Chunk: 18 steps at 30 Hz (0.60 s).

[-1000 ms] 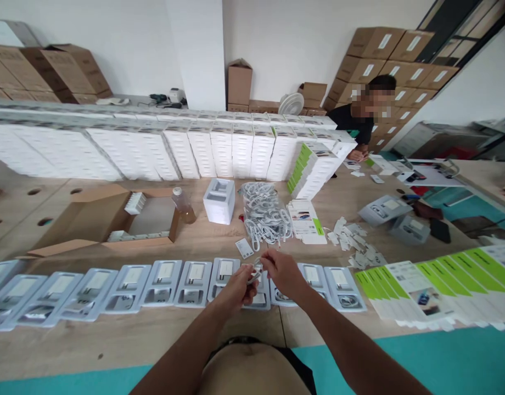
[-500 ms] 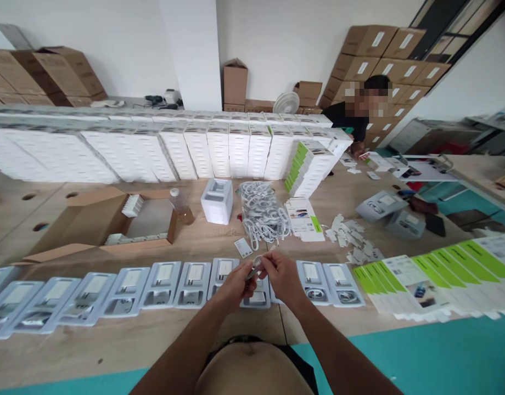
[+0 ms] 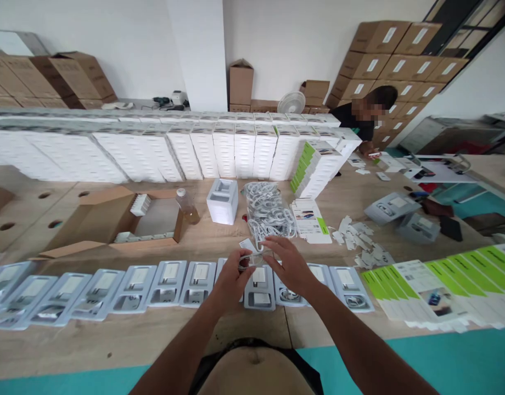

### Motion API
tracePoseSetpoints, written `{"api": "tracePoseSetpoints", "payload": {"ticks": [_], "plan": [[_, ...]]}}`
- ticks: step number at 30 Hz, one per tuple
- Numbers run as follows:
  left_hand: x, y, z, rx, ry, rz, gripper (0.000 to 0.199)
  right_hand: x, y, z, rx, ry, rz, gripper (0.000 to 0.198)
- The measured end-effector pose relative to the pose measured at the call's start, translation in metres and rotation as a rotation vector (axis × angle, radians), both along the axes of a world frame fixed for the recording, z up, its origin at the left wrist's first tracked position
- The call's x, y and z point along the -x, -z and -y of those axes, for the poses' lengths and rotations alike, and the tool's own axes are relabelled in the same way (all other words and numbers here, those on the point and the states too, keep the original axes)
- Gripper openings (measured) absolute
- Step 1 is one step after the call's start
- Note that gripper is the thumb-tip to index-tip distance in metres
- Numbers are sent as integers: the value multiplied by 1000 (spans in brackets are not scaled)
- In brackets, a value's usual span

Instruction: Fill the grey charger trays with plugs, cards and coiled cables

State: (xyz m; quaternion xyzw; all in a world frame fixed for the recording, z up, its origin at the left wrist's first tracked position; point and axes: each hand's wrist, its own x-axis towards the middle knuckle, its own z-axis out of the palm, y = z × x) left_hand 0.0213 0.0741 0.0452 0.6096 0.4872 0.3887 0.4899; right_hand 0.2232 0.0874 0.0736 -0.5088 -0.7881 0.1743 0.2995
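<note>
A looped white cable is held in my left hand, its fingers closed round the coil. My right hand is at the cable's right side, thumb and fingers spread apart; whether they touch it is unclear. Below both hands runs a row of pale plastic trays, each with a white adapter in its upper compartment. Trays on the right have coiled cables in their lower compartment. Beyond my hands lies a heap of white cables on clear plastic, with a small white card in front.
White boxes are stacked in a long wall across the table. An open carton, a bottle and stacked trays stand left of centre. Green-and-white sleeves and white card pieces lie right. A co-worker is behind.
My right hand has opened from a pinch on the cable and its fingers are spread. The cable loop shows wider in my left hand. The view has shifted slightly.
</note>
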Motion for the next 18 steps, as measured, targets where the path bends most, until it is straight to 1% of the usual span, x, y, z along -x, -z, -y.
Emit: {"api": "tracePoseSetpoints", "payload": {"ticks": [1,2,3,6,7,8,10,12,14,16,18], "plan": [[-1,-4,0,-7,1,0,33,1,-1,-2,65,-25,4,26],[-2,-7,0,22,4,20,34,3,0,-3,111,-31,0,25],[-3,-9,-1,86,14,61,35,5,1,-5,133,-23,-8,24],[-4,-10,-5,357,115,192,34,8,6,-7,107,0,4,23],[-3,-9,-7,415,152,192,33,8,7,-8,98,-12,32,22],[-1,-8,-8,433,175,156,32,8,6,-9,86,-28,77,22],[2,-5,-11,363,173,-3,29,8,5,-11,40,-54,208,21],[5,-1,-14,209,113,-220,26,10,2,-13,-1,-43,348,22],[5,4,-16,74,38,-397,23,13,0,-14,38,16,400,19],[2,9,-18,24,-11,-480,22,18,1,-14,157,90,321,15],[-1,13,-18,32,-31,-491,22,24,4,-13,256,146,160,13]]}}
